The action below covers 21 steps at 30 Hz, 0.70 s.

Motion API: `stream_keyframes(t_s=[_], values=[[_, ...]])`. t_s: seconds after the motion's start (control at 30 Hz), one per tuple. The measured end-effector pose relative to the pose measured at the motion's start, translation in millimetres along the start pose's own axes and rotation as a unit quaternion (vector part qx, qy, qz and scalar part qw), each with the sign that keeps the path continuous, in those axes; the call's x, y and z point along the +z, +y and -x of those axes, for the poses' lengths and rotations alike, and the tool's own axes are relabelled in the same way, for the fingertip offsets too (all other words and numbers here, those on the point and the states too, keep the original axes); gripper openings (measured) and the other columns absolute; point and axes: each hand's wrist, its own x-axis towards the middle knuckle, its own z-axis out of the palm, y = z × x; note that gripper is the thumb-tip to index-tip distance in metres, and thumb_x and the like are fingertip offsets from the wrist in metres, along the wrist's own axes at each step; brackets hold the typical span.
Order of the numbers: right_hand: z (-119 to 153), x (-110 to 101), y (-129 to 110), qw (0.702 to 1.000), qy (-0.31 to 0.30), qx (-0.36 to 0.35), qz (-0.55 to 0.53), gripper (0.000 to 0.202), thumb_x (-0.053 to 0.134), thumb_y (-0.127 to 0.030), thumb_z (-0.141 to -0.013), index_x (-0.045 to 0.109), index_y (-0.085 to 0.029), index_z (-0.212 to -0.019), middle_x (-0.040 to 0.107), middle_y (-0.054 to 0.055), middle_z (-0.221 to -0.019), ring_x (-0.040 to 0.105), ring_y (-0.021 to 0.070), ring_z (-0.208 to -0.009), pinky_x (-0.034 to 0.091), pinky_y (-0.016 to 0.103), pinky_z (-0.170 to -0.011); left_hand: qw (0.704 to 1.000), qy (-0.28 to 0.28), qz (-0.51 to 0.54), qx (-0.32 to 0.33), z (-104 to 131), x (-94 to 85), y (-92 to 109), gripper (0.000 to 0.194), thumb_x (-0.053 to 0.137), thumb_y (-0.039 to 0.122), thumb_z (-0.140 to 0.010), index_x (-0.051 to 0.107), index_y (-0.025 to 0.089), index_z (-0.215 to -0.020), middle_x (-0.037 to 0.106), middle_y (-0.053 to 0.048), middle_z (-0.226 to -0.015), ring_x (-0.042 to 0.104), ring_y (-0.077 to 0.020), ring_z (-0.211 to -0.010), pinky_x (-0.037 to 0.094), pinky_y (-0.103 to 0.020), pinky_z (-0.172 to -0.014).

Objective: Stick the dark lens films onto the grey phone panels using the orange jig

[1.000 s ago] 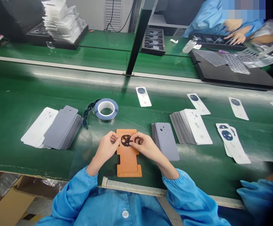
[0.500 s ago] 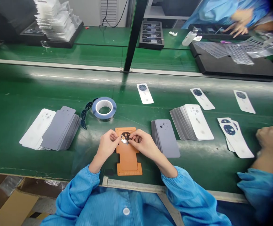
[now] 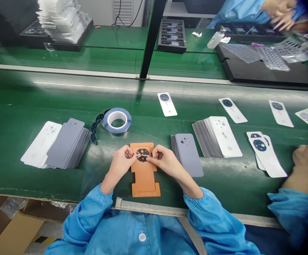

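Observation:
An orange fixture plate point(image 3: 144, 177) lies in front of me on the green surface. Over its upper part is a round black sticker with holes point(image 3: 142, 155). My left hand point(image 3: 122, 161) pinches the sticker's left edge between thumb and index finger. At its right edge my right hand point(image 3: 164, 161) has the thumb against the sticker, fingers curled together. Behind the left hand stands a blue roll of tape point(image 3: 117, 121), with a curling strip of black stickers point(image 3: 93, 128) off its left side. Grey panels point(image 3: 188, 156) are stacked just right of my right hand.
White and grey panels point(image 3: 41, 143) are fanned at the left. Another white stack point(image 3: 225, 136) and stickered white panels point(image 3: 267, 156) lie right, near a co-worker's hand point(image 3: 306, 166). Single panels point(image 3: 167, 104) sit farther back, before a black post point(image 3: 151, 42).
The sticker lies flatter, its shiny reflection reduced. My right thumb has shifted slightly on it. Single panels at the back have moved right, and another shows more fully at the far right.

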Motion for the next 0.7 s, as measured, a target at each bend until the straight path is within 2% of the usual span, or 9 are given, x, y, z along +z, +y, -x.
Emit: stream_keyframes(t_s=[0.13, 0.27, 0.37, 0.5, 0.7], values=[[-2.7, -7.2, 2.9, 0.998, -0.031, 0.043, -0.030, 0.033, 0.077, -0.043, -0.079, 0.051, -0.022, -0.075, 0.057, -0.002, -0.072, 0.051, 0.0140, -0.063, 0.042, 0.028, -0.058, 1.000, -0.001, -0.001, 0.001, 0.7, -0.1, 0.5, 0.016, 0.068, 0.022, -0.074, 0.053, 0.021, -0.069, 0.057, 0.004, -0.063, 0.054, -0.0116, -0.059, 0.040, -0.023, -0.058], [-6.5, -4.4, 1.3, 0.999, 0.011, 0.051, -0.008, 0.037, 0.073, -0.050, -0.083, 0.051, -0.022, -0.074, 0.058, -0.002, -0.069, 0.052, 0.0150, -0.064, 0.041, 0.028, -0.059, 1.000, -0.004, -0.007, 0.000, 1.7, -0.4, 1.8, 0.014, 0.068, 0.022, -0.074, 0.054, 0.021, -0.071, 0.060, 0.003, -0.065, 0.056, -0.0121, -0.060, 0.042, -0.024, -0.059], [-8.7, -1.6, 1.5, 0.999, 0.017, 0.034, 0.019, 0.034, 0.072, -0.047, -0.084, 0.051, -0.022, -0.073, 0.058, -0.002, -0.069, 0.053, 0.0151, -0.064, 0.041, 0.029, -0.060, 1.000, -0.002, -0.016, 0.005, 2.8, -0.8, 3.3, 0.013, 0.068, 0.021, -0.074, 0.055, 0.021, -0.072, 0.061, 0.003, -0.065, 0.057, -0.0123, -0.060, 0.043, -0.024, -0.060], [-10.8, -3.4, 4.2, 1.000, -0.009, 0.021, 0.017, 0.030, 0.070, -0.044, -0.084, 0.052, -0.022, -0.075, 0.060, -0.002, -0.072, 0.053, 0.0147, -0.064, 0.041, 0.028, -0.059, 1.000, 0.000, -0.018, 0.017, 4.2, -0.8, 4.1, 0.012, 0.067, 0.020, -0.074, 0.055, 0.021, -0.072, 0.061, 0.003, -0.065, 0.058, -0.0121, -0.061, 0.043, -0.023, -0.060], [-10.0, -6.8, 5.9, 0.999, -0.040, 0.018, -0.009, 0.022, 0.068, -0.037, -0.084, 0.052, -0.022, -0.079, 0.062, -0.001, -0.074, 0.059, 0.0155, -0.067, 0.047, 0.029, -0.063, 0.999, -0.001, -0.039, 0.016, 4.5, 0.7, 1.4, 0.011, 0.065, 0.018, -0.073, 0.055, 0.021, -0.072, 0.061, 0.004, -0.067, 0.060, -0.0125, -0.063, 0.045, -0.023, -0.062]])
